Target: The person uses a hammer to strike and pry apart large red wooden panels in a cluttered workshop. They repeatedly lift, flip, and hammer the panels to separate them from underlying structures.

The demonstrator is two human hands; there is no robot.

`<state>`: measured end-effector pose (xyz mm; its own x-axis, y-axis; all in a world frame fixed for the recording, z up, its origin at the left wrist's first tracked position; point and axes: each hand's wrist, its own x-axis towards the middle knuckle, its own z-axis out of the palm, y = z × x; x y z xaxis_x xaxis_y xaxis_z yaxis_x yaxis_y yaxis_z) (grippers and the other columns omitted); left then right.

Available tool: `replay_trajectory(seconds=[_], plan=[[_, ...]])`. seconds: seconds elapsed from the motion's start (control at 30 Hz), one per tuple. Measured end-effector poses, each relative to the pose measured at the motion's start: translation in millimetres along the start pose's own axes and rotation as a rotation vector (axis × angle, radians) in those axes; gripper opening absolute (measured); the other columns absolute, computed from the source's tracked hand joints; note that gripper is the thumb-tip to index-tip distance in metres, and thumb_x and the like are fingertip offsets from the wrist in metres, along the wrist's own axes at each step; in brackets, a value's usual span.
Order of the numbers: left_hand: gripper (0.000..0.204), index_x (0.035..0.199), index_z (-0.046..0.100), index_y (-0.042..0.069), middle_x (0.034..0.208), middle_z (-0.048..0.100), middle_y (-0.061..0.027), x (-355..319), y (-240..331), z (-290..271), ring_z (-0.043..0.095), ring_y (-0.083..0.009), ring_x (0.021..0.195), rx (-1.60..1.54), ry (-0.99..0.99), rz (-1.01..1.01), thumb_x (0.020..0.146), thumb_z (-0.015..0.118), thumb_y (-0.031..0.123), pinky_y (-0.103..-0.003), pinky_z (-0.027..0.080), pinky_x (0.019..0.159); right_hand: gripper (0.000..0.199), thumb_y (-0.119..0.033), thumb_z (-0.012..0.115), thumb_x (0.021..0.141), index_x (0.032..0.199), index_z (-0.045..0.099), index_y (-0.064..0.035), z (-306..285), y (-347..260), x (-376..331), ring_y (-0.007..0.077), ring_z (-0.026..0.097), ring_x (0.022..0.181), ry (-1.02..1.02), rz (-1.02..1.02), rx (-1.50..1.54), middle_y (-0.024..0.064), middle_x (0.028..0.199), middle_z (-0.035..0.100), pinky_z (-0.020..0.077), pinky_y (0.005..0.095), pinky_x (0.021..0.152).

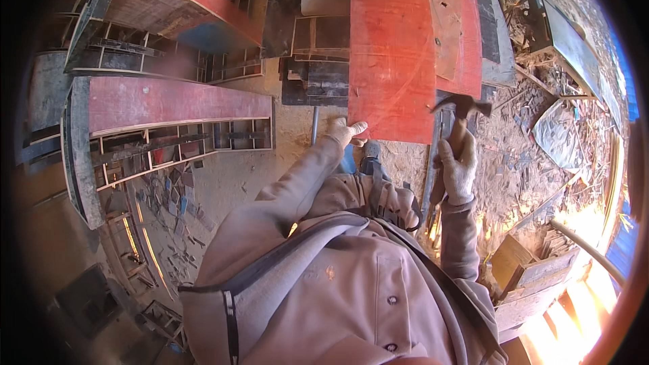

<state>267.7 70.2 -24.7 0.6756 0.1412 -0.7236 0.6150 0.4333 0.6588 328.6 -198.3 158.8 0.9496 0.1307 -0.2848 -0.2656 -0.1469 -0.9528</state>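
A long red board [392, 47] stretches away in front of me. At its near left corner, my left hand [346, 131] in a pale glove grips the edge, thumb on top. The fingers below the board are partly hidden. On the right, my gloved right hand [460, 167] is closed round the handle of a claw hammer [464, 105]. The hammer's dark metal head is raised beside the board's near right corner. Under the red board's right side lies an orange-brown board [443, 34], with more red and dark sheets beneath.
Framed panels with red faces [176, 105] and wooden ribs stand at the left. Wood scraps [172, 209] litter the floor there, and debris [520, 155] covers the ground at the right. A wooden box [524, 263] stands at the lower right, near a pole [588, 253].
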Motion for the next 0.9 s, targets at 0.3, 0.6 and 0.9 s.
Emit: replay_trajectory(seconds=[0.3,0.6,0.9], plan=[[0.083,0.135,0.059,0.003,0.135,0.063,-0.0113,55,-26,-17,0.063,-0.0246,0.117,-0.476,-0.064,-0.040,0.091,0.053,0.073,-0.043,0.049,0.101,0.043,-0.033,0.061,0.095,0.129,0.053,-0.0069,104,56,72,0.0441,0.068,0.089,-0.258,0.053,-0.799,0.0254,0.100,0.070,0.0529,0.0535,0.077],[0.097,0.149,0.044,0.000,0.146,0.054,-0.0153,72,-13,-5,0.050,-0.0273,0.133,-0.302,0.071,-0.122,0.093,0.039,0.079,-0.039,0.036,0.113,0.039,-0.032,0.054,0.097,0.121,0.048,-0.0019,191,66,101,0.0502,0.065,0.101,-0.269,0.174,-0.993,0.0330,0.103,0.067,0.0491,0.0584,0.087],[0.087,0.146,0.052,0.008,0.149,0.051,-0.0132,70,-15,1,0.043,-0.0255,0.139,-0.509,-0.172,-0.032,0.090,0.055,0.075,-0.042,0.028,0.117,0.029,-0.029,0.055,0.096,0.108,0.045,-0.0045,182,133,46,0.0536,0.064,0.075,-0.047,0.011,-1.065,0.0321,0.077,0.066,0.0497,0.0636,0.067]])
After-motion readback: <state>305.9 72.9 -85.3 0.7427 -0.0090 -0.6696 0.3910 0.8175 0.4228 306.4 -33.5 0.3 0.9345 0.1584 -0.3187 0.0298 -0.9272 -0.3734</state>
